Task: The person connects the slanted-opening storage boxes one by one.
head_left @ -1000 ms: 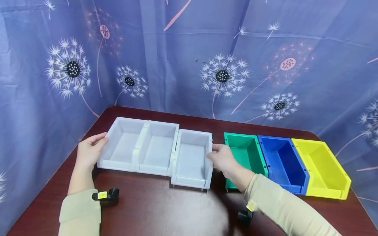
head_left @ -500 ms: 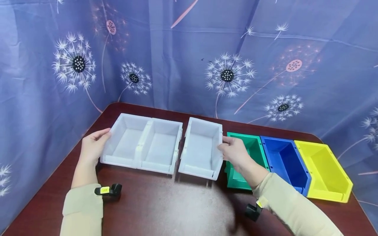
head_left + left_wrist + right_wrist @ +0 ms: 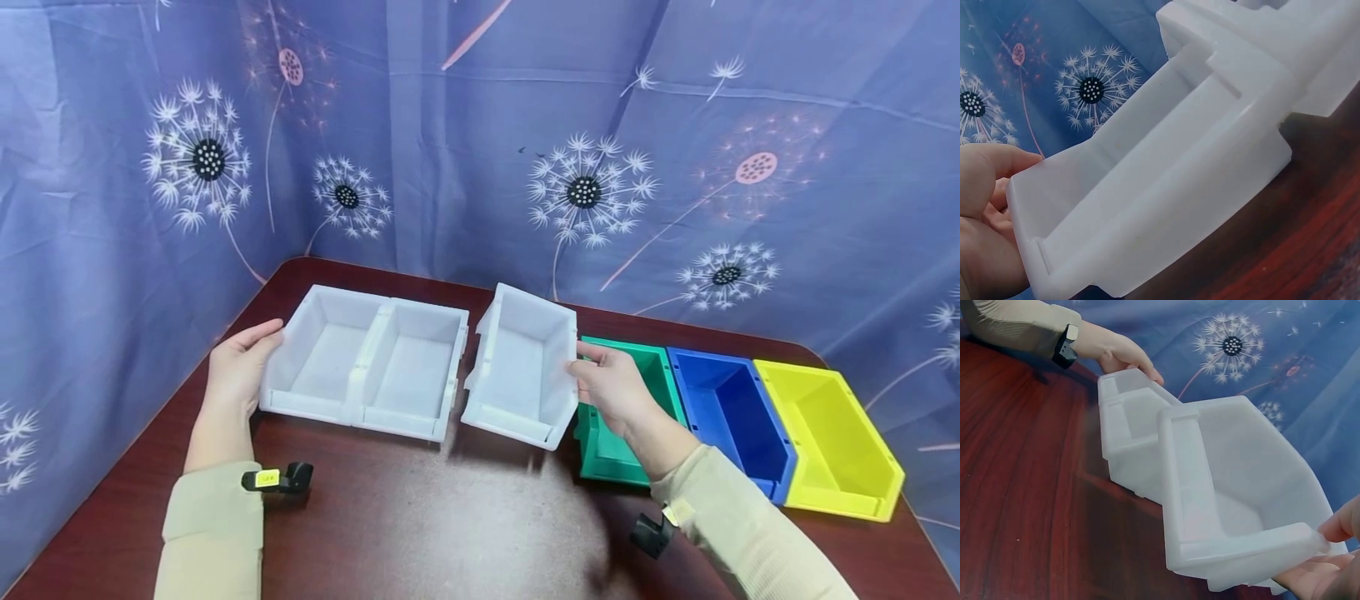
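Note:
My left hand [image 3: 236,371] grips the side wall of the leftmost white plastic storage bin [image 3: 324,358]. A second white bin [image 3: 411,367] is joined to that one, side by side; in the left wrist view the leftmost bin [image 3: 1160,206] looks raised off the table. The third white bin [image 3: 519,367] stands apart on the right, tilted and above the tabletop. My right hand [image 3: 618,396] pinches its right wall, thumb inside and fingers outside, as the right wrist view shows on the near bin [image 3: 1247,469].
Green [image 3: 618,450], blue [image 3: 723,408] and yellow [image 3: 828,433] bins stand in a row at the right, the green one partly behind my right hand. A dark red-brown table [image 3: 420,533] lies underneath. A blue dandelion-print curtain [image 3: 465,167] hangs behind its far edge.
The third white bin has come away from the joined pair, moving right and up with my right hand and turning. A gap now separates them. My left hand keeps its hold.

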Available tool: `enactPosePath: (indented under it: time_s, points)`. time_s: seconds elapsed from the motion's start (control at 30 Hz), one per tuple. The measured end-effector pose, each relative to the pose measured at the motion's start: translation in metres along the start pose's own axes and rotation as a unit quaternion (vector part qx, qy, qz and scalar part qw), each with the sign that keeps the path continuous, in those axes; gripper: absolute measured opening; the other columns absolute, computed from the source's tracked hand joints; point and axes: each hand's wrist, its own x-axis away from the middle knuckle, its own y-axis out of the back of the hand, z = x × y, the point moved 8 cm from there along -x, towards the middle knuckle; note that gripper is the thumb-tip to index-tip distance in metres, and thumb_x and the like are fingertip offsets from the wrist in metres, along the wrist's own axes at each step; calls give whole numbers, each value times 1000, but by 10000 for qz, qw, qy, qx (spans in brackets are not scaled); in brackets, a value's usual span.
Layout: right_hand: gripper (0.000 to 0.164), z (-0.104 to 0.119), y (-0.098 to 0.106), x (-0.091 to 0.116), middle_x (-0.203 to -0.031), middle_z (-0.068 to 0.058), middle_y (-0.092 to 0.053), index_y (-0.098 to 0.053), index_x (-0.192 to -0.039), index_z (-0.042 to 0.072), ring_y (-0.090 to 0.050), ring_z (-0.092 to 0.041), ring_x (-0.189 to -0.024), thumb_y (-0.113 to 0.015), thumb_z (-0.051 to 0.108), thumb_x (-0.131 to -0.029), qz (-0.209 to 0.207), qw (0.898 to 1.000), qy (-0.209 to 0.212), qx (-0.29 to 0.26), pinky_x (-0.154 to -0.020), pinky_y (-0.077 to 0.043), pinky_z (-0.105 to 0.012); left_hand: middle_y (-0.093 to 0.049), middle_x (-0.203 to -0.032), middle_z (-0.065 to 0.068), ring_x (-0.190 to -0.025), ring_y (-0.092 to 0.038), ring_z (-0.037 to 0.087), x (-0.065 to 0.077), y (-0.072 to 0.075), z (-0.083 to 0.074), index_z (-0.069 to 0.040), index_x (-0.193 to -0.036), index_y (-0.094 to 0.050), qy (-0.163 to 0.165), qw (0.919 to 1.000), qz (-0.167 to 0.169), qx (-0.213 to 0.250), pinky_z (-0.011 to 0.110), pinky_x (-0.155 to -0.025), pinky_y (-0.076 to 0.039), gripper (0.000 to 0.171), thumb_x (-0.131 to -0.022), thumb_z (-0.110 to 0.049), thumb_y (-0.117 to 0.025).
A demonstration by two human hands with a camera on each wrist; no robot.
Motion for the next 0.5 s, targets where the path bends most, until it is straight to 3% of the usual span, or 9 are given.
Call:
enactPosePath:
  time_s: [0.5]
  points:
    - [52, 0, -3, -8, -135, -20, -51, -36, -144, 2, -67, -14, -92, -53, 17, -96, 310, 9991, 163, -231, -80, -56, -29, -49, -134, 1, -102, -47, 1, -4, -2, 2, -15, -135, -54, -60, 9992, 107, -368, 9, -78, -41, 47, -91, -31, -61]
